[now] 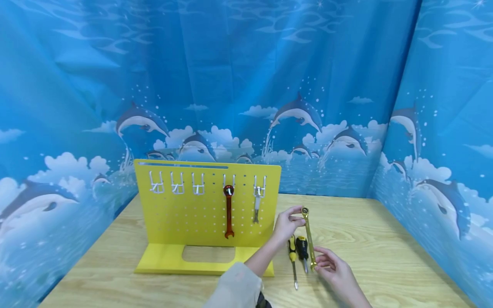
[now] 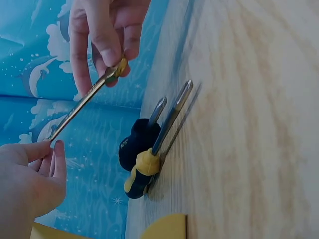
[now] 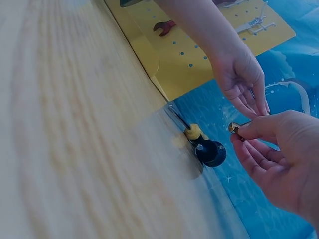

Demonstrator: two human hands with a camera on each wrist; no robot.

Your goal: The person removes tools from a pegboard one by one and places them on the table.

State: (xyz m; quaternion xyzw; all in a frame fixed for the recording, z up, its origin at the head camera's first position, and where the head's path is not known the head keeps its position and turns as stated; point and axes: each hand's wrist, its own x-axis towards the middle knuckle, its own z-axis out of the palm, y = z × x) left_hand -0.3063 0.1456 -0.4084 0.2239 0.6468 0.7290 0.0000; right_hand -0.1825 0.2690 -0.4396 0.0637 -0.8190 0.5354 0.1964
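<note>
My left hand (image 1: pixel 286 224) pinches the ring end of a gold combination wrench (image 1: pixel 310 237) between thumb and fingers. At the wrench's open-jawed lower end, my right hand (image 1: pixel 334 271) pinches it too. In the left wrist view the wrench (image 2: pixel 79 112) slants between both hands, raised off the table. My right fingers partly cover its end (image 3: pixel 234 128) in the right wrist view. Close beside it on the table lie a yellow-and-black screwdriver (image 1: pixel 292 252) and a stubbier black-handled screwdriver (image 1: pixel 302 248).
A yellow pegboard stand (image 1: pixel 185 222) stands left of my hands. A red wrench (image 1: pixel 229 214) and a small silver wrench (image 1: pixel 256 207) hang on its hooks; several other hooks (image 1: pixel 177 184) hold nothing. A blue dolphin-print curtain (image 1: pixel 231 85) surrounds the wooden table (image 1: pixel 346 214).
</note>
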